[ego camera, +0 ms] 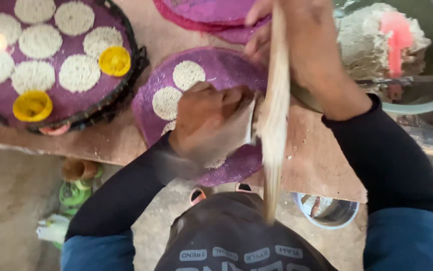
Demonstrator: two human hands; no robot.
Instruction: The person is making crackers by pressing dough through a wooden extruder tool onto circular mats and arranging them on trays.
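My left hand [210,123] is curled over a round purple mat [226,70], gripping a pale part of a press [251,120] that is blurred by motion. Two white noodle discs [188,74] lie bare on the mat beside it, and others are hidden under the hand. My right hand [296,45] is closed on the upper part of a long wooden handle [275,130]. The handle runs from the top of the view down toward my lap, just right of my left hand.
A dark-rimmed round tray [126,80] at the left carries several noodle discs and two yellow caps [115,60]. More purple mats [211,12] are stacked at the top. At the upper right, a grey bowl [417,105] holds dough and a pink spatula [397,32]. A small bowl [329,213] sits below the wooden board [316,165].
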